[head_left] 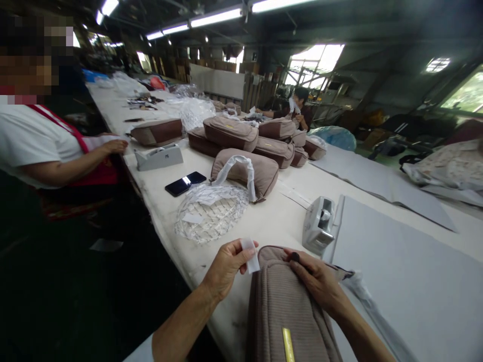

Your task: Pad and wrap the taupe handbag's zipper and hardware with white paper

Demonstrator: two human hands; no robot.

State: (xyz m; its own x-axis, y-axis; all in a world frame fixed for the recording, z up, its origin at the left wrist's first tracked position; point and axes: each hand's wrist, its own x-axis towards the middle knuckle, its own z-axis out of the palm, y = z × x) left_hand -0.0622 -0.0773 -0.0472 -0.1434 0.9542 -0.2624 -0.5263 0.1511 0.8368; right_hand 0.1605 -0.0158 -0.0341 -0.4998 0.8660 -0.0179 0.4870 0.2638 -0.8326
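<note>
My left hand (pixel 229 266) pinches a small white slip (pixel 250 255) between thumb and fingers; whether it is paper or tape I cannot tell. Just to its right, a ribbed taupe bag (pixel 279 296) stands at the table's near edge, with a yellow label (pixel 288 344) on its front. My right hand (pixel 315 276) grips the bag's upper right edge, its thumb beside a small dark round piece (pixel 295 257). A white-wrapped strap (pixel 364 291) trails from the bag's right side, partly behind my right forearm.
A grey tape dispenser (pixel 319 226) stands beyond my right hand. Ahead lie crumpled clear plastic (pixel 211 213), a phone (pixel 184 184), a bag with a wrapped handle (pixel 260 173) and several piled bags (pixel 230 133). A co-worker (pixel 56 151) stands at left; another person (pixel 302 108) is across the table.
</note>
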